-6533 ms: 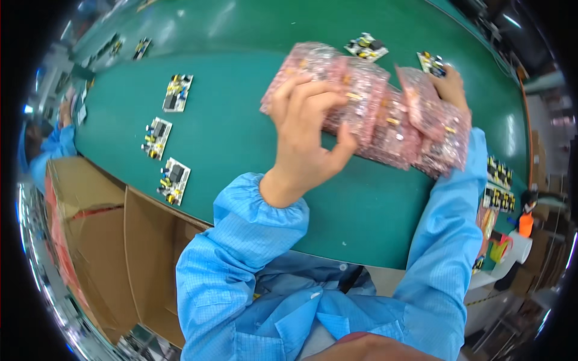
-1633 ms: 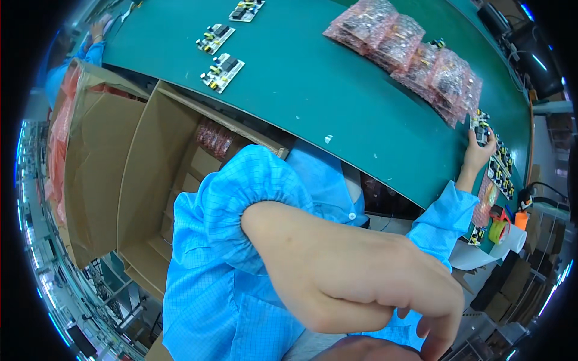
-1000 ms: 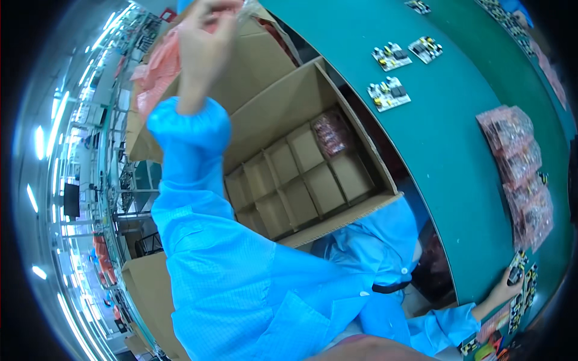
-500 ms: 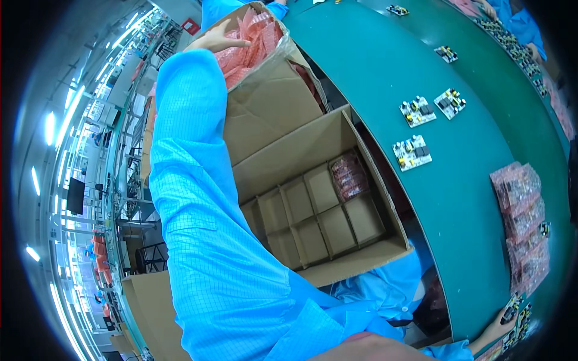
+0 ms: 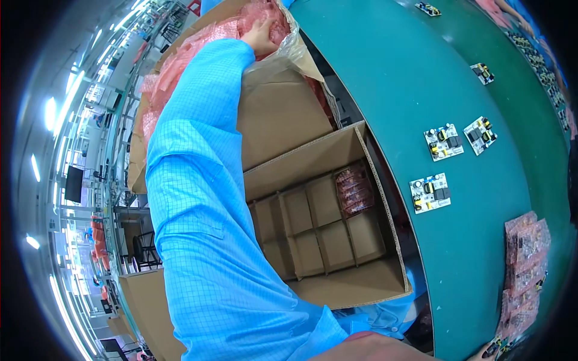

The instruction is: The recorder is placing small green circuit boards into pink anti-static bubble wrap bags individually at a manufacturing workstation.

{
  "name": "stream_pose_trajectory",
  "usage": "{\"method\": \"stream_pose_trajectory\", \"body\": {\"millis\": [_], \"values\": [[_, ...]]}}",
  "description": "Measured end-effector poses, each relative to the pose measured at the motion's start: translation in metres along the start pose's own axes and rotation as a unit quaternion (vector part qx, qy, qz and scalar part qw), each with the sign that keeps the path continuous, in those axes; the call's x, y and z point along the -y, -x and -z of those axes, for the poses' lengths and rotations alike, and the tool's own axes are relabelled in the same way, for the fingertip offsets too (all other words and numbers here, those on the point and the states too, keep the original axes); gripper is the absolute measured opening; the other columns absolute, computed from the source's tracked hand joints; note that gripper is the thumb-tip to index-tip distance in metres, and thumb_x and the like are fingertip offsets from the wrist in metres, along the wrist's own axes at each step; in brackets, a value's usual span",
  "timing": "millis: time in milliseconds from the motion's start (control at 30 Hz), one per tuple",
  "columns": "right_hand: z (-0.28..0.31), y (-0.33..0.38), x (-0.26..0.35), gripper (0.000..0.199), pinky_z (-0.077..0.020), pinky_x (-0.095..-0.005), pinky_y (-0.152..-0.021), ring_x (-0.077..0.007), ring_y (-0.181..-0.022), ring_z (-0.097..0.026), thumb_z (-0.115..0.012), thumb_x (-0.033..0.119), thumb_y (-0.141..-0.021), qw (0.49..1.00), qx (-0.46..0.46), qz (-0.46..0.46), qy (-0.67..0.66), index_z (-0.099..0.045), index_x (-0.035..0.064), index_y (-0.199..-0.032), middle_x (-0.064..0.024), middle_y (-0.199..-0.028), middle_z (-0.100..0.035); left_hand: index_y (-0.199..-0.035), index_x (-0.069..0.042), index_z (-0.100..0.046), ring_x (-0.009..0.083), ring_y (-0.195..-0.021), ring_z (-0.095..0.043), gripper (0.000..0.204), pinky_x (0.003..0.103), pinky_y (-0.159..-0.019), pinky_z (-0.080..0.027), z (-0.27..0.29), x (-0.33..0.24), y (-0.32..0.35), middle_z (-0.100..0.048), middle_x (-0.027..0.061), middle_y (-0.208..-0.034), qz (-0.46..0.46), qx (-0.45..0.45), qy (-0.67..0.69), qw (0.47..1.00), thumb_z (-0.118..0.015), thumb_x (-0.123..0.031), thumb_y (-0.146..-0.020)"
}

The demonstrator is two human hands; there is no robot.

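At the upper middle, my left hand [image 5: 262, 37] is closed, its curled fingers pressed into pink bubble bags [image 5: 208, 37] that fill a cardboard box [image 5: 283, 108]. My outstretched blue sleeve crosses the left half of the view. Cut off by the lower edge at the right, my right hand [image 5: 483, 352] has its fingers around a small circuit board [image 5: 495, 347]. Beside it on the green bench lies a row of filled pink bubble bags [image 5: 522, 271].
Before me stands an open carton [image 5: 337, 295] with cardboard dividers; one far-right compartment holds pink-wrapped packs [image 5: 354, 191]. Several loose circuit boards [image 5: 430, 192] lie on the green bench [image 5: 385, 78]. Across it, another person's arm [image 5: 515, 13] is beside many boards.
My left hand has moved right across the pink bags, and its spread fingers have curled in. The view has shifted, so the bench things appear lower. My right hand is now mostly out of view.
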State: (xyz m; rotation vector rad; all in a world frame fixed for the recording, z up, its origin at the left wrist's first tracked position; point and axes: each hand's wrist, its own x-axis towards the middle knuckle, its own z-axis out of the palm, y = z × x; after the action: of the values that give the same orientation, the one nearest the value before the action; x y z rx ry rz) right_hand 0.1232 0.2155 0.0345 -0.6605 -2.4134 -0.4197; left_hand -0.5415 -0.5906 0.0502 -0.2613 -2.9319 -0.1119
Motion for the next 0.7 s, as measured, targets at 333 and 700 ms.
{"method": "stream_pose_trajectory", "body": {"millis": [333,700], "values": [[-0.029,0.010,-0.029,0.032,-0.0582,-0.0359,-0.074,-0.0274,-0.080,-0.065,-0.077,0.017,-0.089,0.972,0.014,-0.100,-0.213,-0.063,-0.0086,-0.104,-0.0206,-0.095,-0.067,-0.124,-0.016,-0.066,0.0408,-0.111,-0.063,0.046,0.049,-0.095,-0.051,0.041,-0.053,0.056,-0.062,0.0220,-0.120,-0.014,-0.039,-0.014,0.999,-0.069,-0.026,-0.079],[-0.059,0.074,-0.119,0.058,-0.0387,-0.0412,-0.108,-0.0322,-0.123,-0.051,-0.069,0.030,-0.095,0.959,0.098,-0.187,-0.187,-0.050,-0.0046,-0.138,-0.0212,-0.133,-0.053,-0.122,-0.006,-0.065,0.0381,-0.113,-0.062,0.045,0.046,-0.097,-0.049,0.119,-0.111,0.072,-0.063,0.0223,-0.121,0.060,0.035,0.094,0.993,-0.064,-0.022,-0.080]]}}
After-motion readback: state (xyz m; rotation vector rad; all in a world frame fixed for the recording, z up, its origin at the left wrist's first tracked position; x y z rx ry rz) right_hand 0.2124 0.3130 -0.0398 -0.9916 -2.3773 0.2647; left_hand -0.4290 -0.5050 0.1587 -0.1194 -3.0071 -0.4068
